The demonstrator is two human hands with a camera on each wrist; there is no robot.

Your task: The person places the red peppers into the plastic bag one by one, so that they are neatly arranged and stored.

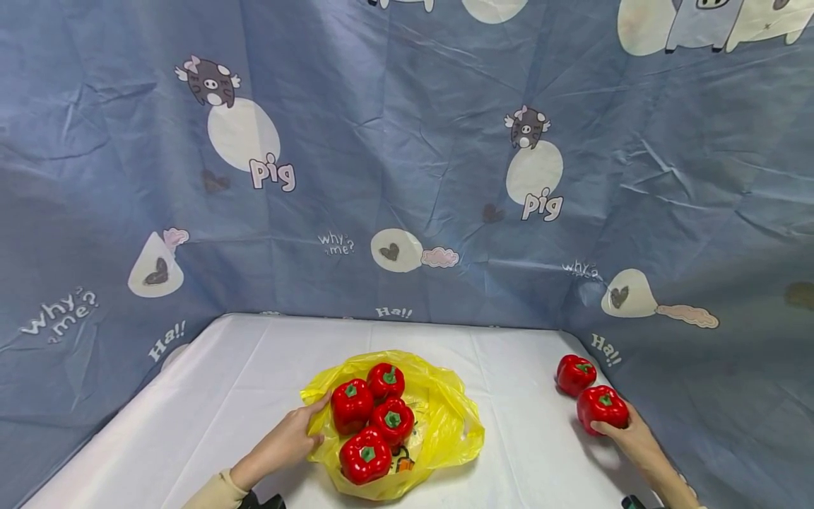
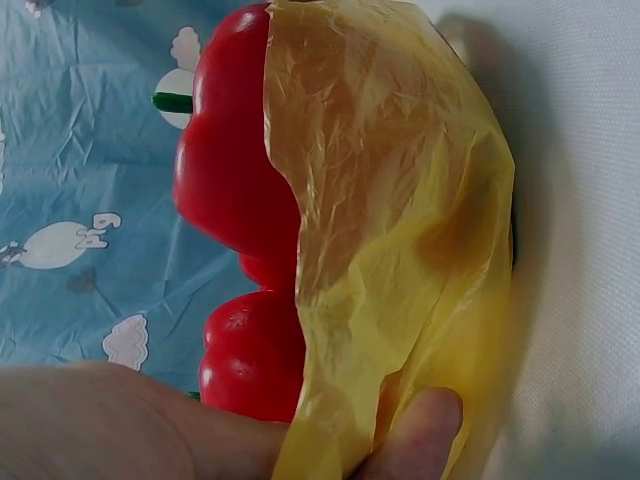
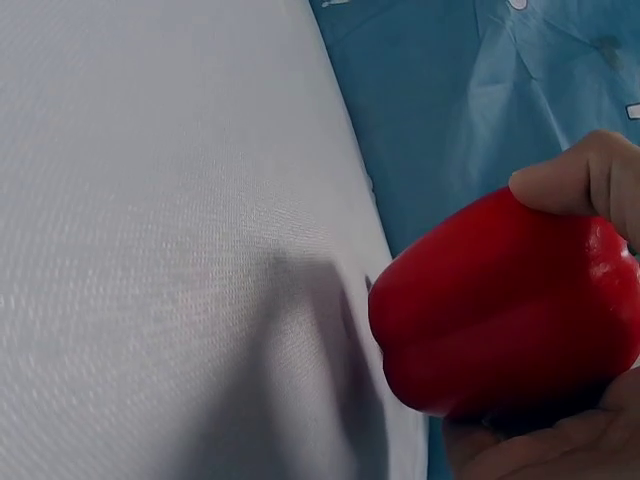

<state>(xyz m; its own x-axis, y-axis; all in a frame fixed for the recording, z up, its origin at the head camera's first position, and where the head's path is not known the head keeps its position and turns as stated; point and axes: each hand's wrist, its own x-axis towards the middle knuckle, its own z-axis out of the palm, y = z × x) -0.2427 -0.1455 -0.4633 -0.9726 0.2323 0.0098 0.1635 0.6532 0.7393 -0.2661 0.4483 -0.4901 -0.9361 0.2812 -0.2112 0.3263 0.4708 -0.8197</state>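
A yellow plastic bag (image 1: 454, 417) lies spread on the table, its mouth facing up. Inside sit several red bell peppers (image 1: 366, 454) with green stems, clustered toward its left side. My left hand (image 1: 289, 440) holds the bag's left rim; the left wrist view shows the thin plastic (image 2: 390, 200) caught between thumb and fingers, beside the peppers. Far to the right, my right hand (image 1: 636, 440) grips another red bell pepper (image 1: 602, 408), thumb on one side and fingers on the other. In the right wrist view that pepper (image 3: 500, 300) casts its shadow on the tablecloth.
One more red bell pepper (image 1: 575, 375) rests just behind the gripped one, near the table's right edge. A white cloth (image 1: 509, 396) covers the table. Blue printed fabric (image 1: 407, 155) rises behind and along both sides.
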